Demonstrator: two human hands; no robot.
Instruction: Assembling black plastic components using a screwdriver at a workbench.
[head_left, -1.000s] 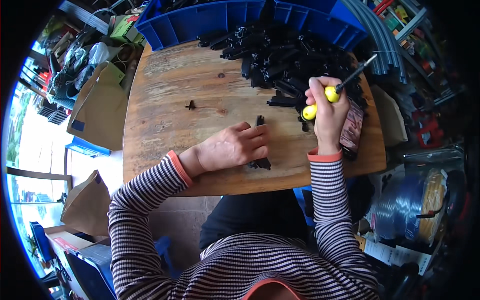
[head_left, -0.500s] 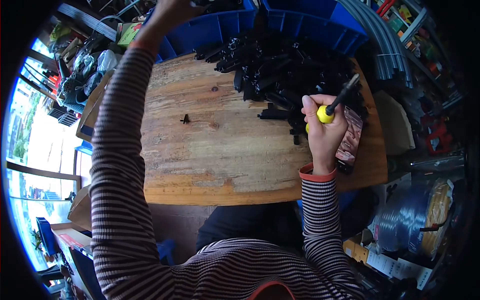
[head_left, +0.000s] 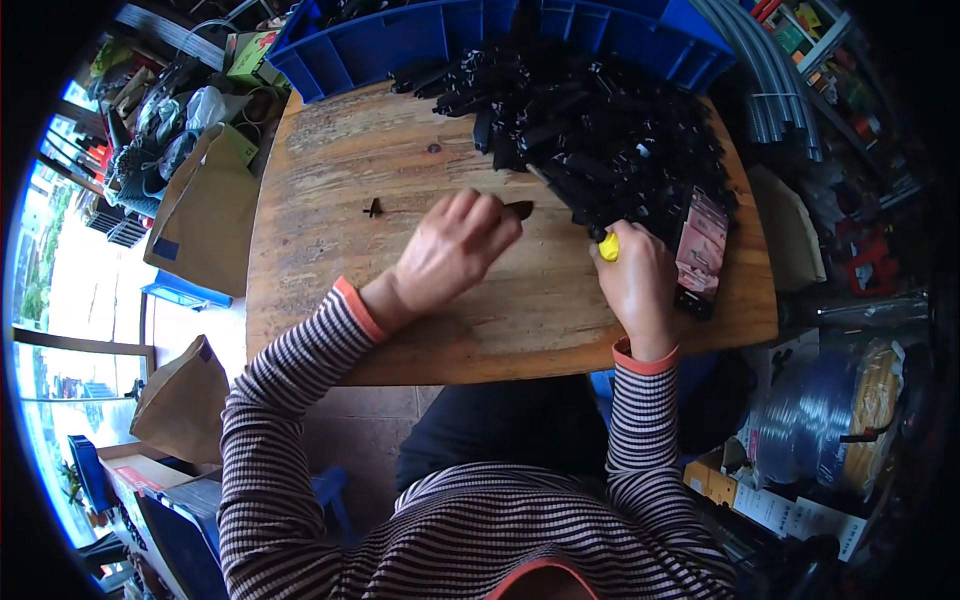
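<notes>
Over the middle of the wooden table my left hand (head_left: 455,245) is closed, and a small dark plastic piece (head_left: 521,209) sticks out from its fingertips. My right hand (head_left: 637,282) wraps round a screwdriver with a yellow handle (head_left: 609,247). Its dark shaft slants up and left, along the near edge of a heap of black plastic parts (head_left: 590,130). Alone on the wood, left of my left hand, lies a small black clip-like part (head_left: 373,208).
Blue plastic bins (head_left: 400,48) line the far edge of the table (head_left: 330,150). A phone (head_left: 703,250) with a lit screen lies right of my right hand. Cardboard boxes (head_left: 205,215) stand to the left, and grey tubing (head_left: 775,90) hangs at the far right.
My left hand has come back from the far bin to the table's middle with a dark piece. The screwdriver has swung from pointing up-right to pointing up-left.
</notes>
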